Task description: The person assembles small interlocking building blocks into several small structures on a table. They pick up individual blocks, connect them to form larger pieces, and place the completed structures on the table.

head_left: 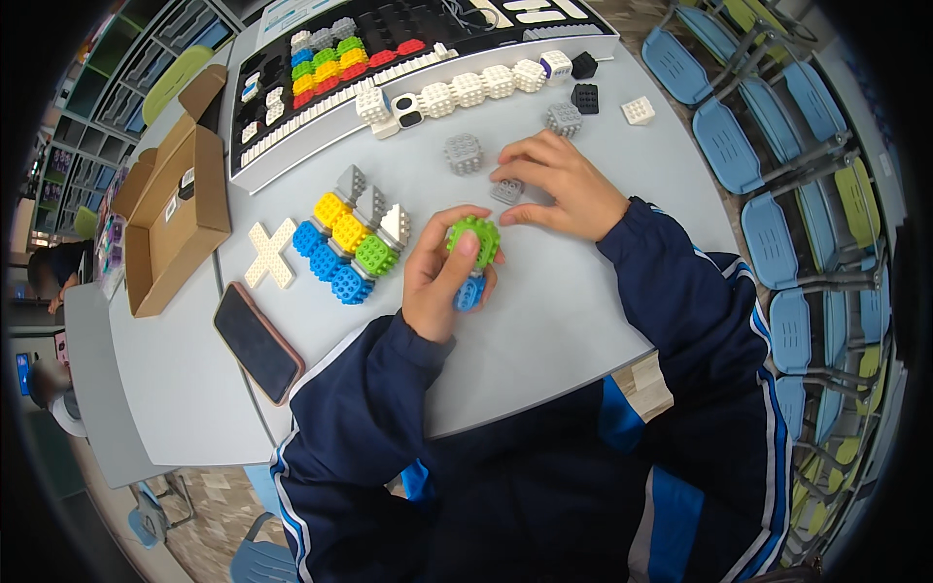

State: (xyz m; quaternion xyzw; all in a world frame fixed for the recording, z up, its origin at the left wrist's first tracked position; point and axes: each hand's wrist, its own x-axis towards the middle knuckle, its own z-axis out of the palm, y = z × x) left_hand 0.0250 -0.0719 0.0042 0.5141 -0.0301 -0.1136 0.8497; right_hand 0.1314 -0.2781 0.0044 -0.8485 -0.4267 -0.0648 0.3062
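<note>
My left hand (449,267) is closed around a green studded block (473,241) joined to a blue studded block (469,292), its thumb lying on the green one. My right hand (559,189) is spread, thumb and fingers apart, around a small grey block (506,189); whether the fingertips touch that block is hard to tell. A larger grey studded block (464,154) stands just beyond. Left of my hands lies a joined group of blocks, with blue (325,260), yellow (349,231), green (375,256), grey and white pieces.
A white cross-shaped plate (270,255), a phone (259,342) and an open cardboard box (180,228) lie on the left. Along the back is a tray (423,103) of coloured blocks, fronted by a white block row (468,87). Loose black (585,98) and white (638,111) blocks sit far right.
</note>
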